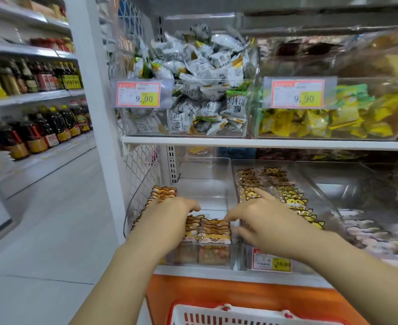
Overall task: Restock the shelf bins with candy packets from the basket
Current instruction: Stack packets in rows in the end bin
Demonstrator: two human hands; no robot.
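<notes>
Packets are judged light, slippery; best pinched at top edges. Right hand is spread loosely on them. Grip of left hand can't be told.

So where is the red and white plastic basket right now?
In the head view the red and white plastic basket sits at the bottom edge, right of centre, just below the orange shelf base.
</notes>
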